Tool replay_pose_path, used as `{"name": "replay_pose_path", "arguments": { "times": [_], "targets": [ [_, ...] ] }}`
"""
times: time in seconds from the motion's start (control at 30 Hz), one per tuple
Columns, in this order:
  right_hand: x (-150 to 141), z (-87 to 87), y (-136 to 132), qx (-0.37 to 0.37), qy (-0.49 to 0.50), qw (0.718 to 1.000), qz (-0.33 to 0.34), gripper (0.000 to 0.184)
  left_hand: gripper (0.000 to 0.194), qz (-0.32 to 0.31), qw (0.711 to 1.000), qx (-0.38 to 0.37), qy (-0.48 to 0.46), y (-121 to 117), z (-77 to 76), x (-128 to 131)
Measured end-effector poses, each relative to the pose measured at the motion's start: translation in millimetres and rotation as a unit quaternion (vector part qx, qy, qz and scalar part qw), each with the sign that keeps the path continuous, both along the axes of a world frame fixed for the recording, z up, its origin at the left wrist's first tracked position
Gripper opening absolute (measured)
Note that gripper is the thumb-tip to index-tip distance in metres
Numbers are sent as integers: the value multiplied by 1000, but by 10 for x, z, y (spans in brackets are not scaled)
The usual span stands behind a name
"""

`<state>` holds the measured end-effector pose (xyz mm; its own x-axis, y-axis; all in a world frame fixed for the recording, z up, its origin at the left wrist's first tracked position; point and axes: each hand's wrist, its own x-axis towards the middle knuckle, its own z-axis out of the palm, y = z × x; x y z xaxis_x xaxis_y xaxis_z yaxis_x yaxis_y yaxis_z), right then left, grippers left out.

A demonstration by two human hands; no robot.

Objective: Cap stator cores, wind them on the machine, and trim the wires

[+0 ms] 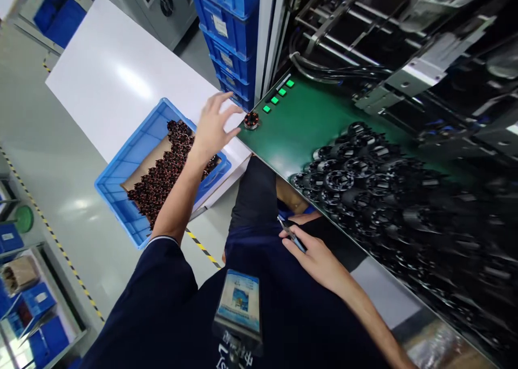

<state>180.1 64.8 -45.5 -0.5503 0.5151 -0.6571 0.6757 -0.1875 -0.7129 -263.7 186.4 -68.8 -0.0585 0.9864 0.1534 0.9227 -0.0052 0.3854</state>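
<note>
My left hand (216, 122) is held over the edge of the white table, thumb and fingers apart, with nothing in it. Just right of its fingertips, a single copper-wound motor stator (251, 121) sits on the corner of the green work surface (279, 137). Below and left of that hand stands a blue bin (121, 196) with many similar stators (162, 177) on a sheet of cardboard. Low near my lap, my right hand (311, 255) is closed around a slim pen-like tool (293, 236) with a metal tip; its exact kind is unclear.
Black ring-shaped motor housings (364, 180) are heaped along the green surface. Behind them is a machine with metal rails (429, 67) and cables. Several green lit squares (274, 100) line the surface's far left edge. Stacked blue crates (230, 34) stand beyond the white table (121, 61).
</note>
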Motion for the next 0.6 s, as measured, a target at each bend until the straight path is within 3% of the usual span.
{"name": "replay_pose_path", "arguments": {
  "times": [0.07, 0.17, 0.3, 0.37, 0.47, 0.6],
  "targets": [
    [51, 9, -35, -4, 5, 1000, 0, 55, 49, -37, 995, -69, 62, 269, -89, 297],
    [133, 37, -67, -6, 20, 1000, -1, 56, 43, -31, 987, -127, 88, 524, -221, 458],
    [243, 88, -74, 10, 45, 998, -37, 53, 57, -40, 996, -76, -5, 504, -193, 463],
    [276, 146, -74, 39, 82, 993, -80, 48, 66, -58, 996, -30, -69, 321, -76, 597],
    [267, 296, -60, 120, 156, 963, -183, 37, 66, -114, 978, 33, -171, -122, 239, 1065],
    [178, 537, 35, 259, 270, 867, -328, 24, 43, -201, 929, 108, -293, -710, 847, 1856]
  ]
}}
